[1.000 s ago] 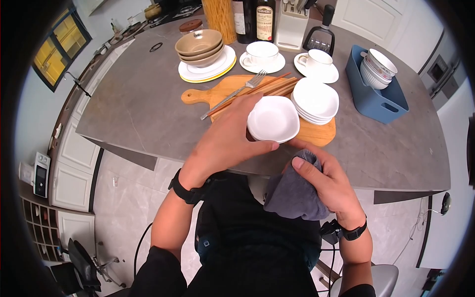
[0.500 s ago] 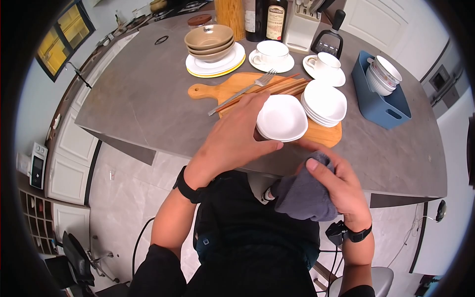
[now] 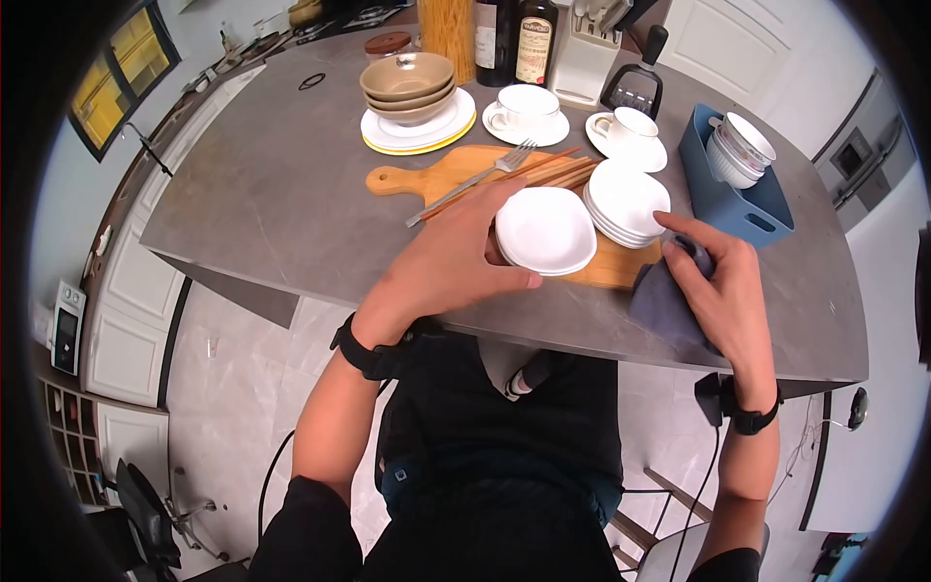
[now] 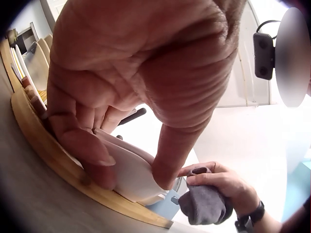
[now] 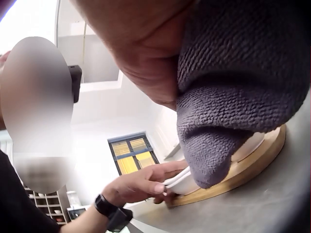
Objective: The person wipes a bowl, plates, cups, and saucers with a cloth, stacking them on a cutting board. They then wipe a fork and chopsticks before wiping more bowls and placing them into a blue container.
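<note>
My left hand point(image 3: 436, 252) grips a couple of nested white square-rimmed bowls point(image 3: 546, 231), thumb at the near side and fingers round the left. The bowls sit at the front of the wooden cutting board point(image 3: 393, 180); the left wrist view shows their side point(image 4: 131, 172) low against the board's edge. My right hand point(image 3: 720, 286) holds a bunched dark grey cloth point(image 3: 667, 306) between thumb and fingers. Its forefinger reaches to the rim of a stack of similar white dishes point(image 3: 628, 199) on the board's right. In the right wrist view the cloth point(image 5: 233, 107) hides most of that stack.
A fork point(image 3: 470, 182) and several wooden chopsticks point(image 3: 562, 173) lie on the board. Behind stand brown bowls point(image 3: 407, 80) on plates, two white cups point(image 3: 527, 105) with saucers, bottles point(image 3: 534, 44) and a knife block point(image 3: 585, 63). A blue bin point(image 3: 737, 209) with bowls is at the right.
My right hand has moved right and forward with the cloth, from beside the held bowls to the dish stack. My left hand keeps its grip on the bowls, nearly in place.
</note>
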Demonstrator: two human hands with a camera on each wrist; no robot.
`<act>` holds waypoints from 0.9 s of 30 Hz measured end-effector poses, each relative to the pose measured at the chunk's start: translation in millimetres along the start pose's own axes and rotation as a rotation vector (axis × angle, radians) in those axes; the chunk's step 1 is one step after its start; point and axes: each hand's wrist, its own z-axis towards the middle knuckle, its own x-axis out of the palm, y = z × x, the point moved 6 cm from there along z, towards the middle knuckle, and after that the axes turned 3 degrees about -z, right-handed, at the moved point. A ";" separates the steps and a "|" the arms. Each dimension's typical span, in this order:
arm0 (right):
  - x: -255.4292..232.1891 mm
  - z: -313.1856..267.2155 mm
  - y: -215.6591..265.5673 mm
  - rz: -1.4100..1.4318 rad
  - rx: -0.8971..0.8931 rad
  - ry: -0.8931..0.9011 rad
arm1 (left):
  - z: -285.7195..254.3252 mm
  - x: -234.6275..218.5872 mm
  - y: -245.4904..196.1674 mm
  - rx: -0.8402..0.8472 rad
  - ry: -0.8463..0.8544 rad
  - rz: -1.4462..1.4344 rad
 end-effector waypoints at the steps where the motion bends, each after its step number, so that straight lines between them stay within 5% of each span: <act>1: 0.1 4.7 2.1 -0.128 -0.009 0.012 | -0.4 -1.6 -0.7 0.001 -0.002 0.000; 10: 14.4 22.5 -6.4 -0.333 -0.101 0.136 | -25.4 -20.0 -4.0 -0.063 -0.053 -0.064; 15: 17.3 22.5 -5.3 -0.288 -0.094 0.137 | -24.4 -20.0 -11.9 0.173 -0.122 0.015; 22: 15.2 20.3 -7.6 -0.279 -0.054 0.151 | -24.2 -9.7 -18.4 0.196 -0.072 0.110; 27: 6.2 19.9 -10.8 -0.174 -0.114 -0.003 | -35.3 -9.3 -31.4 0.175 -0.187 -0.050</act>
